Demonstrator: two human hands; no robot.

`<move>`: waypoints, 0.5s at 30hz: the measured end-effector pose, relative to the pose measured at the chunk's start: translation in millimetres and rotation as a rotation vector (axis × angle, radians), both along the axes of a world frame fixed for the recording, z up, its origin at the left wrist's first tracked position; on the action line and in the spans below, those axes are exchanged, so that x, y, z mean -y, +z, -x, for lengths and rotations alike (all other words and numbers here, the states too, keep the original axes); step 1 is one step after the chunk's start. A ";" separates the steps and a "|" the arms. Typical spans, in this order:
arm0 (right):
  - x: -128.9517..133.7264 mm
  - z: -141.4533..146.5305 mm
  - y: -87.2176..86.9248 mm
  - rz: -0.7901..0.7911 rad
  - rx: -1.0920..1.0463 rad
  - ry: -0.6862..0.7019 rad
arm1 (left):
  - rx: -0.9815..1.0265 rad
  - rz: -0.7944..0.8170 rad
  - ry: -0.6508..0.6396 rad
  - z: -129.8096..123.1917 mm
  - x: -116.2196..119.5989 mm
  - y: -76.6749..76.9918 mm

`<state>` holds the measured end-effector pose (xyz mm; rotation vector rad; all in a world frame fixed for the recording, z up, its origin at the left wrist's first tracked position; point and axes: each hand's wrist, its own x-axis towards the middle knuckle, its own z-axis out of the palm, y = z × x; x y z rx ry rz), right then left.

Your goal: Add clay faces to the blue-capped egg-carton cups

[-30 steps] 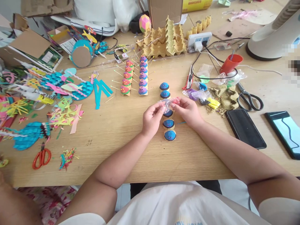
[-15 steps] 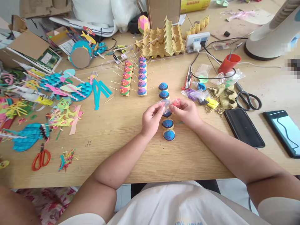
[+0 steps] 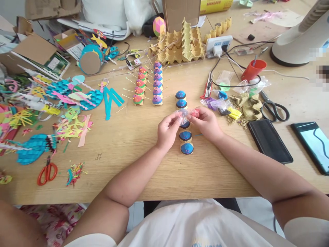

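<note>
Between my two hands is a small clear plastic bag (image 3: 183, 116) with red clay (image 3: 194, 112) at its right end. My left hand (image 3: 167, 129) pinches the clear end, and my right hand (image 3: 207, 124) grips the end with the red clay. Both are raised over a column of blue domes on egg-carton cups (image 3: 185, 136), and they hide part of its middle. Farther back on the left stand a row of red and green domes (image 3: 139, 91) and a row of purple domes (image 3: 157, 91), with thin sticks poking out of their sides.
Right of my hands lie clay bags (image 3: 217, 104), torn carton pieces (image 3: 248, 104), black scissors (image 3: 275, 109), a black phone (image 3: 269, 140) and a red cup (image 3: 253, 69). Leftward are blue paper strips (image 3: 111, 99), paper crafts (image 3: 33, 147) and red-handled scissors (image 3: 47, 173). A person's arm (image 3: 17, 223) shows lower left.
The whole view has shifted slightly, so the table things appear a little farther right. Both hands keep their hold on the bag, with little change in their pose.
</note>
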<state>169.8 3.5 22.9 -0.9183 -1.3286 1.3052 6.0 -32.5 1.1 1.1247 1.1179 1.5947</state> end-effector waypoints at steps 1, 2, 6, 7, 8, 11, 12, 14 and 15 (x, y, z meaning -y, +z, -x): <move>-0.3 0.0 -0.2 -0.007 0.009 -0.012 | -0.007 -0.004 -0.006 -0.2 0.5 0.3; -0.5 -0.1 -0.4 -0.013 0.017 -0.016 | -0.012 -0.009 -0.012 -0.4 1.0 0.6; -0.7 -0.4 0.0 -0.012 0.015 -0.013 | -0.021 -0.021 -0.031 -1.2 2.4 1.0; -0.8 -0.6 0.2 -0.004 0.016 -0.015 | -0.024 -0.018 -0.031 -1.2 2.4 0.9; -0.9 -0.7 0.4 0.006 0.020 -0.016 | -0.026 -0.014 -0.027 -1.1 2.3 0.7; -1.0 -1.9 1.0 0.019 0.045 0.002 | -0.017 -0.002 -0.011 -0.5 1.2 -0.3; -0.9 -2.3 1.2 0.012 0.056 0.010 | -0.010 0.000 -0.006 -0.1 0.8 -0.8; -0.5 -3.1 1.5 -0.005 0.062 0.032 | 0.001 0.005 -0.001 0.5 0.0 -1.8; -0.2 -3.2 1.6 -0.010 0.056 0.042 | 0.001 0.007 0.001 0.8 -0.2 -2.1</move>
